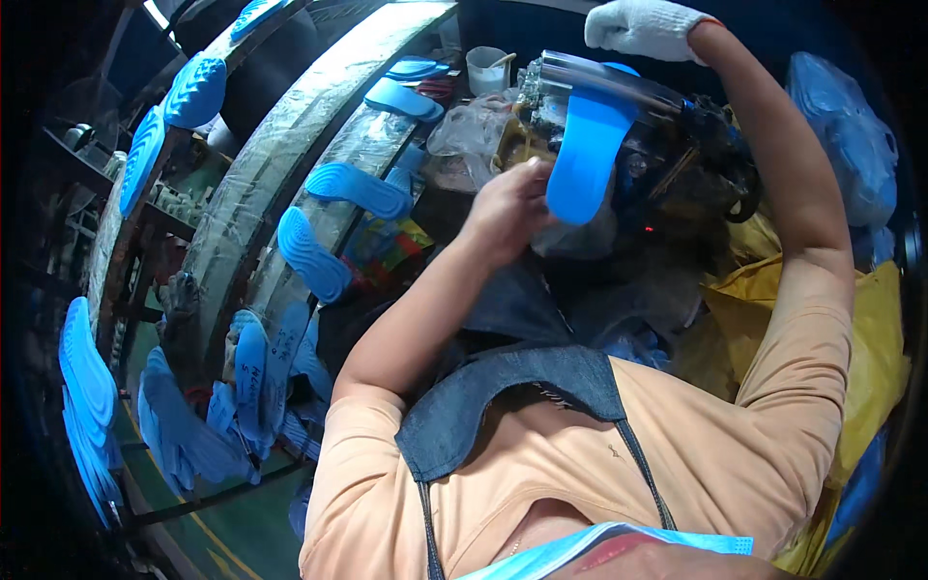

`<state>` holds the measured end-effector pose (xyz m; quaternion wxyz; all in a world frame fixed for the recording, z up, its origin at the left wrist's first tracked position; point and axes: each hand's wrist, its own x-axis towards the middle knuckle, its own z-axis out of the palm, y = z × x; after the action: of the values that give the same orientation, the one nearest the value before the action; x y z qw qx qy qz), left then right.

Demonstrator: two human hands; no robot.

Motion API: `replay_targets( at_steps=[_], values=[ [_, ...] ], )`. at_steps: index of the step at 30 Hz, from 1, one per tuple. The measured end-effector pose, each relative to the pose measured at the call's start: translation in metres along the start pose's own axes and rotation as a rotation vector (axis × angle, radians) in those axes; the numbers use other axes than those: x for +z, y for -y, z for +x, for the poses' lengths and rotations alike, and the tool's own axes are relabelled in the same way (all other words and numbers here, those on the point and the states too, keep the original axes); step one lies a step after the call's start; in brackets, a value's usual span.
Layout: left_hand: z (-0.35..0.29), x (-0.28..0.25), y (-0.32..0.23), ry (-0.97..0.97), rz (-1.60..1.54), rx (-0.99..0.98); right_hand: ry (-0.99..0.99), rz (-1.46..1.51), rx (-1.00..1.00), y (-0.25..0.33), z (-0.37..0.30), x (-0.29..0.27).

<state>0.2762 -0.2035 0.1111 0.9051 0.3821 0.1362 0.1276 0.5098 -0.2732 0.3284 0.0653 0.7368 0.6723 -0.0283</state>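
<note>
A flat blue shoe insole [586,145] stands near the middle, its upper end against a shiny metal roller [614,82]. My bare left hand [512,210] is closed on the insole's left edge near its lower end; some fingertips are hidden behind it. My right hand [642,29], in a white knitted glove, is raised beyond the roller, apart from the insole. Its fingers are curled together, and whatever they may hold is hidden.
Blue insoles [360,190] lie spaced along a curved, film-wrapped rail [372,135] on the left. Stacks of insoles [87,372] stand farther left. A white cup [490,71] sits behind clear plastic bags [471,135]. Yellow sacking [870,338] and a blue bag [841,135] are at right.
</note>
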Motion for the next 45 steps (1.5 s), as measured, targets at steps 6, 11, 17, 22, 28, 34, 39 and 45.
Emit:
replay_targets(
  at_steps=[6, 11, 17, 22, 28, 34, 39, 45],
  values=[
    [-0.006, -0.129, -0.030, -0.472, 1.243, 0.460, 0.138, 0.559, 0.157, -0.083, 0.012, 0.048],
    [-0.096, -0.212, -0.060, -1.312, 1.802, 0.019, 0.389, 0.773, 0.408, -0.049, 0.044, 0.053],
    [-0.128, -0.284, -0.071, -1.473, 1.622, -0.025, 0.213, 0.442, 0.548, 0.003, 0.017, 0.030],
    [-0.147, -0.318, -0.074, -1.464, 1.640, 0.038, -0.092, 0.211, 0.274, 0.001, 0.055, -0.017],
    [-0.144, -0.300, -0.087, -1.413, 1.577, 0.033, -0.456, 0.826, -0.057, 0.161, 0.086, -0.125],
    [-0.190, -0.314, -0.089, -1.475, 1.550, 0.035, -0.321, 1.248, -0.543, 0.429, 0.149, -0.145],
    [-0.185, -0.310, -0.091, -1.356, 1.539, 0.063, -0.575, 0.139, -1.063, 0.493, 0.237, -0.152],
    [-0.182, -0.320, -0.095, -1.291, 1.534, 0.114, -0.411, -0.908, -0.621, 0.509, 0.373, -0.170]
  ],
)
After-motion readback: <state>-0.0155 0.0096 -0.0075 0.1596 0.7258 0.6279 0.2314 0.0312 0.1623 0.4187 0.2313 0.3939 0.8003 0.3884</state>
